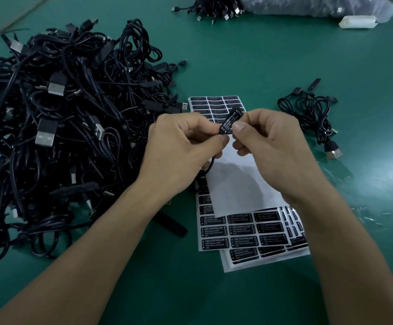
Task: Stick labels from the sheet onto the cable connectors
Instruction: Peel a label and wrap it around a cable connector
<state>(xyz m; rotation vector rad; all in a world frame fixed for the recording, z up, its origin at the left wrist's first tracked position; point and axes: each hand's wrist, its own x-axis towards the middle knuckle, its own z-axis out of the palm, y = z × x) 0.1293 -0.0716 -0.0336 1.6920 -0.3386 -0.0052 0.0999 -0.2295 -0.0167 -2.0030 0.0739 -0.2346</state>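
Above the label sheet, both hands hold one black cable connector (pixel 230 121) that carries a black "LED CONTROLLER" label. My left hand (pixel 182 146) pinches its lower end between thumb and forefinger, and its cable hangs down below that palm. My right hand (pixel 269 141) pinches its upper end with thumb and fingers. The label sheet (pixel 242 233) lies flat on the green table, with rows of black labels at its near and far ends and a bare white strip in the middle. More sheets lie stacked beneath it.
A large tangled heap of black USB cables (pixel 68 127) fills the left side of the table. A small bundle of cables (pixel 313 113) lies to the right of the sheet. At the far edge are more cables (pixel 214 8), a plastic bag (pixel 320 4) and a white object (pixel 358 21).
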